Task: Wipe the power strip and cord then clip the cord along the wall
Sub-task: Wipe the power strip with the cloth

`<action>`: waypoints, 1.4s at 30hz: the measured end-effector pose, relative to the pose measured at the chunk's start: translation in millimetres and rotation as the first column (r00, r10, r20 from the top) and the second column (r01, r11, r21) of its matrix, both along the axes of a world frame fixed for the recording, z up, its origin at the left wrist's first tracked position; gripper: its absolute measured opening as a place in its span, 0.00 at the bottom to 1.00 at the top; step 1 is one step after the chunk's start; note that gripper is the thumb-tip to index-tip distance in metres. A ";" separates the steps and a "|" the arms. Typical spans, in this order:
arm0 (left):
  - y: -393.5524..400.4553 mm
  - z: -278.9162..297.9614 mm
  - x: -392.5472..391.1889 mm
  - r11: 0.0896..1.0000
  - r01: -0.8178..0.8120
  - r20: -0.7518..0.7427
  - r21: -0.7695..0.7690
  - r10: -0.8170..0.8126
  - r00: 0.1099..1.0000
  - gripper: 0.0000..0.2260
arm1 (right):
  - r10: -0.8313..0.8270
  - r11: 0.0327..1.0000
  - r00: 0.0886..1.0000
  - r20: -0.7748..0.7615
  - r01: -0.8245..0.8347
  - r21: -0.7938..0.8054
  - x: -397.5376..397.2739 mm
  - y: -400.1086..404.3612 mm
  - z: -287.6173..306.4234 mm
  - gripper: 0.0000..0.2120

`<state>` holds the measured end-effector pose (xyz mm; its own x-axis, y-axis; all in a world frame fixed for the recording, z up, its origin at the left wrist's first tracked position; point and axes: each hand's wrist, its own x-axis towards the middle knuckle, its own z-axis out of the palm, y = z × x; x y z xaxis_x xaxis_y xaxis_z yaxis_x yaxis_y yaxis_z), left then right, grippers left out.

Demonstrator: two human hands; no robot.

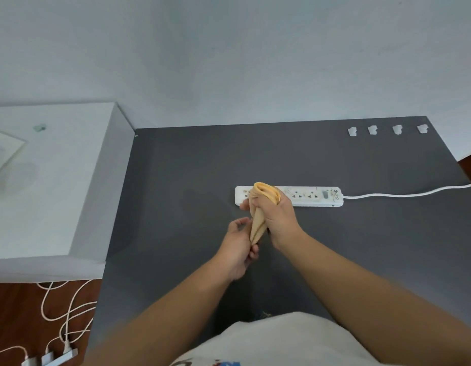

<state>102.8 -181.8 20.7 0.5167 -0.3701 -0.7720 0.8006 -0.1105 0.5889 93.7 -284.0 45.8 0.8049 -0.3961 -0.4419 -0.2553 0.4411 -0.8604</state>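
A white power strip [308, 196] lies flat on the dark grey table [176, 180], its white cord [408, 193] running off to the right edge. My right hand [278, 219] grips a bunched yellow-orange cloth [263, 196] just above the strip's left end. My left hand [238, 244] pinches the cloth's lower tail. Several white cord clips [386, 130] sit in a row at the table's far right, near the pale wall [229, 62].
A white box-like cabinet [52, 180] stands to the left of the table, with a sheet of paper on top. On the brown floor at lower left lie tangled white cables [68, 313] and another power strip [60, 359].
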 end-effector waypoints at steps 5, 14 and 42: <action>6.7 -14.3 8.8 0.970 0.202 0.230 0.133 -0.228 0.946 0.17 | -0.012 0.962 0.999 -0.047 -0.001 -0.274 2.9 -29.2 -4.9 0.12; 24.5 -43.0 81.3 0.818 0.193 0.517 0.541 -0.505 0.691 0.18 | 0.245 0.470 0.879 -0.409 -0.476 -0.743 47.9 -75.1 -25.9 0.09; 9.0 -69.4 122.0 0.793 0.290 0.661 0.536 -0.607 0.441 0.45 | 0.414 0.152 0.790 -0.453 -0.550 -0.821 86.3 -77.8 -41.6 0.07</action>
<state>224.8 -172.8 -48.7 0.7765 -0.5729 -0.2625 -0.1793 -0.6002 0.7795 180.0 -361.8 4.3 0.9734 -0.1239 -0.1929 -0.2114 -0.8109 -0.5457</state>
